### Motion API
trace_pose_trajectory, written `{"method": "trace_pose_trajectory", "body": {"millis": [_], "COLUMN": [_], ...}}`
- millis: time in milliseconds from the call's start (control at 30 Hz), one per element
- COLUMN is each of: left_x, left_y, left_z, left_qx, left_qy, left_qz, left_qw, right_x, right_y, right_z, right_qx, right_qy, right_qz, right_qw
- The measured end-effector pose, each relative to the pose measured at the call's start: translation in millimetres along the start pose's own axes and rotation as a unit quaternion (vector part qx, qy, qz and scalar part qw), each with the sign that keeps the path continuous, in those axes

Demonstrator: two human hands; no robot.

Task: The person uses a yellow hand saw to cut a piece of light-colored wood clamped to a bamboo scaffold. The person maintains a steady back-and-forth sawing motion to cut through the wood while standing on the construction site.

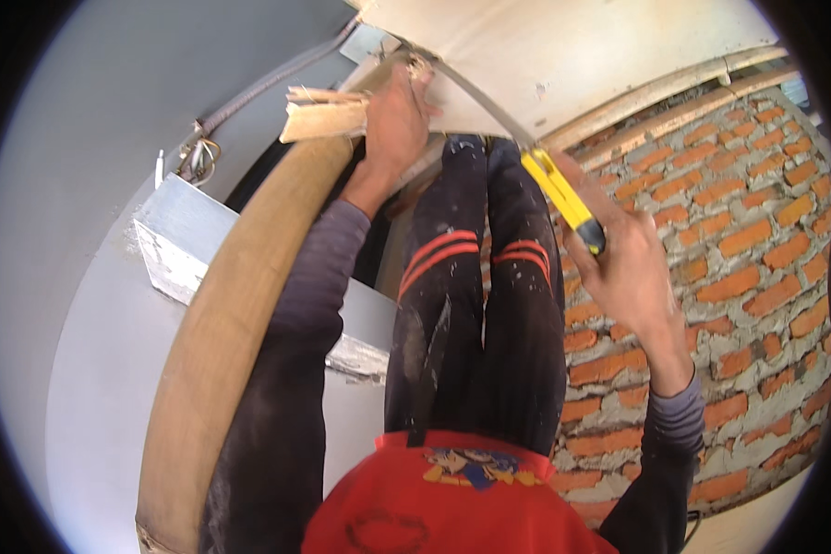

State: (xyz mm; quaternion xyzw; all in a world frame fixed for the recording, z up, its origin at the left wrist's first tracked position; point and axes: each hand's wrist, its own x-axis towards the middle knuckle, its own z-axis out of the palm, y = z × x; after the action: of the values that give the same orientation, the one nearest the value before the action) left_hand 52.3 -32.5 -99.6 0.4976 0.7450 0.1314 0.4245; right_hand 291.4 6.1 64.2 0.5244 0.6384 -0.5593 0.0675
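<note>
My right hand (623, 263) is wrapped around the yellow-and-black body of a hand tool (563, 198). From it a long, thin grey metal strip (485, 102) runs up and left, as far as the fingers of my left hand (399, 120). Whether this is a saw blade or a measuring tape, I cannot tell. My left hand is closed near the strip's far end, its grip partly hidden. Beside it juts a pale, splintered piece of wood (328, 118). A thick brown pole (235, 323), like bamboo, runs along my left arm, its upper end below the splintered piece.
A rough brick wall (739, 240) fills the right side, and a smooth grey wall (138, 120) the left. Loose wires (197, 159) stick out above a pale ledge (189, 226). A whitish panel (563, 55) spans the top, edged by wooden strips (656, 102).
</note>
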Motion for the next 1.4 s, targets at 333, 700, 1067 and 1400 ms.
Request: {"method": "trace_pose_trajectory", "body": {"millis": [333,700,1067,1400], "left_x": [-1.2,6.1,1.7,7.4], "left_y": [1.8,-6.4,3.4,7.3], "left_z": [-1.9,-2.3,-7.8,-10.3], "left_qx": [0.027,0.021,0.038,0.035], "left_qy": [-0.005,0.014,-0.032,-0.019], "left_qz": [-0.038,-0.028,-0.038,-0.058], "left_qw": [0.999,0.999,0.998,0.998], "right_x": [-13.6,-6.1,29.1,50.3], "right_y": [-3.9,-0.6,1.9,27.5], "right_z": [9.1,13.2,29.9,35.7], "right_qx": [0.020,-0.021,-0.003,0.031], "right_qy": [0.000,0.006,0.029,0.037], "right_qz": [0.010,0.000,-0.038,-0.049], "right_qw": [1.000,1.000,0.999,0.998]}}
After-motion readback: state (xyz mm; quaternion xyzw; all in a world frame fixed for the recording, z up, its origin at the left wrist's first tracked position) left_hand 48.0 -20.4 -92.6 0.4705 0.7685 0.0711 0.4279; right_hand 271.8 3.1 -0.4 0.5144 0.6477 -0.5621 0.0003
